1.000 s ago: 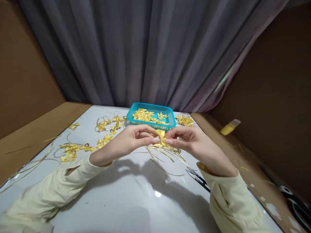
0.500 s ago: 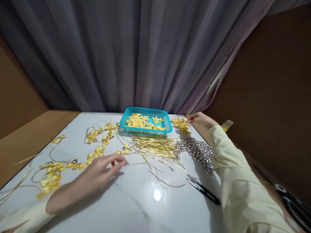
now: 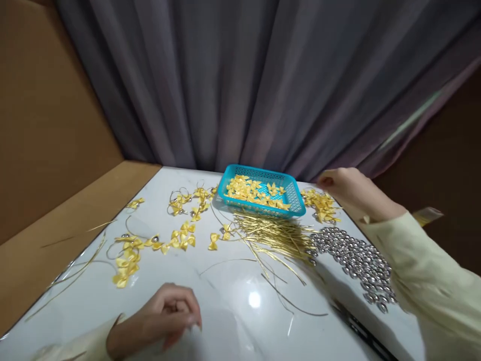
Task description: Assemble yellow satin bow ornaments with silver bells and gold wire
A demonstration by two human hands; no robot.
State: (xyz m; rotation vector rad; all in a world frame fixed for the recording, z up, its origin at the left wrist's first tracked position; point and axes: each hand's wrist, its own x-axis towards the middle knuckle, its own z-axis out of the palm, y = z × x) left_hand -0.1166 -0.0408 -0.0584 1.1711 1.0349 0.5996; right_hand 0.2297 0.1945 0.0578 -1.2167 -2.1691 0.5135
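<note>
Now I see the white counter with a grey curtain behind it. At its far edge stands the blue basket, holding yellow bows. My right hand reaches over the pile of bows just right of the basket; I cannot tell if it grips one. My left hand rests near me, fingers curled loosely and holding nothing. Gold wires lie between, silver beads beside them.

Long pale yellow sleeves, seemingly soft fabric, cover both arms.
</note>
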